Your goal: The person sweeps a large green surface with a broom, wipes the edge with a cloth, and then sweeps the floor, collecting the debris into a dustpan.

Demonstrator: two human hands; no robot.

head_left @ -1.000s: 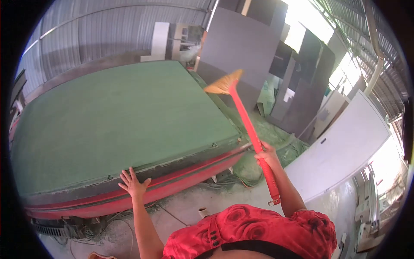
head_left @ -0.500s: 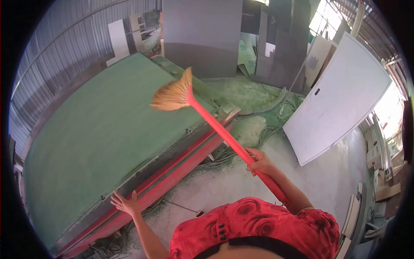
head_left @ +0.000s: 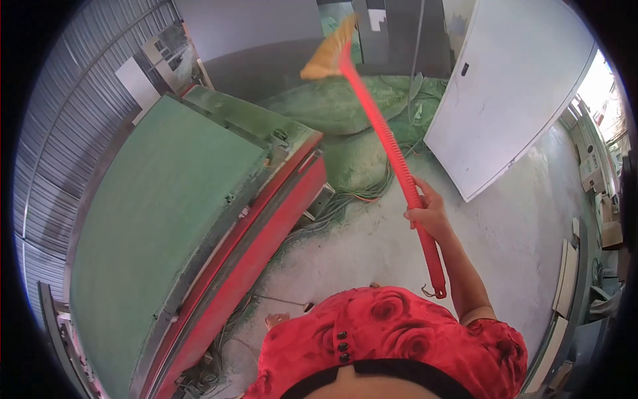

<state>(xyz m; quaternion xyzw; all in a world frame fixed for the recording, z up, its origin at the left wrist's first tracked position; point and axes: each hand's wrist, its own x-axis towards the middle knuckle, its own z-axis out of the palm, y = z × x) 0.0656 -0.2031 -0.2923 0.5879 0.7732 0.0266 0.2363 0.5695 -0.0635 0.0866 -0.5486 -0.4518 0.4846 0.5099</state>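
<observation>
My right hand (head_left: 428, 211) is closed around the red handle of a broom (head_left: 392, 146). The broom slants up and away, with its tan bristle head (head_left: 329, 56) raised at the far end. A loop hangs from the handle's lower end, beside my forearm. My left hand does not show clearly; a small skin-coloured patch at the left edge of my red rose-patterned shirt (head_left: 392, 326) could be a hand or a foot. To the left lies a large machine bed with a green, dusty top (head_left: 159, 199) and a red side (head_left: 232, 286).
A white door panel (head_left: 512, 93) leans at the right. Cables (head_left: 345, 206) run along the dusty floor by the machine. Corrugated metal sheeting (head_left: 60, 146) lines the left wall, and boards (head_left: 558, 299) lie at the right edge.
My view has turned right and down. The broom has lifted off to the right, away from above the green top. My left hand, spread at the machine's edge before, has left that spot.
</observation>
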